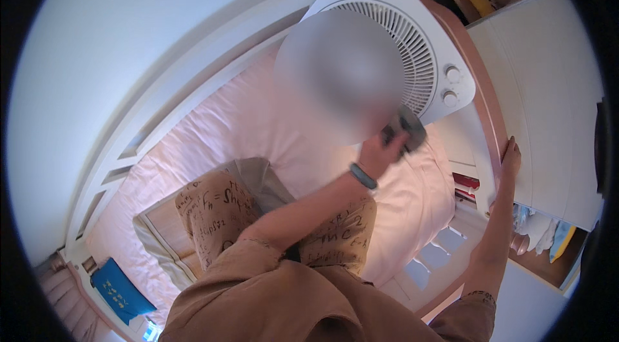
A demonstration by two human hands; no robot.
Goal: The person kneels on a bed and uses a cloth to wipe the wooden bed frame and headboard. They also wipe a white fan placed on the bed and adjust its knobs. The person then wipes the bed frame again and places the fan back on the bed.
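Note:
My left hand (384, 151), with a dark band at the wrist, is shut on a dark grey object (412, 131). Motion blur hides what kind of object it is. Just beyond it stands a white Gree fan (462, 54) with a round slatted grille and two knobs. A round blurred patch covers part of the grille and the space beside my left hand. Over at the right, my right hand (511, 155) grips the edge of the bed's pinkish-brown wooden rail (483, 95).
Pink bedding (242, 114) lies below, with a white slatted bed rail (159, 90) along the wall. A blue cloth item (121, 293) bearing writing is at lower left. White panels (551, 100) and shelves holding cloth items (539, 233) stand outside the right rail.

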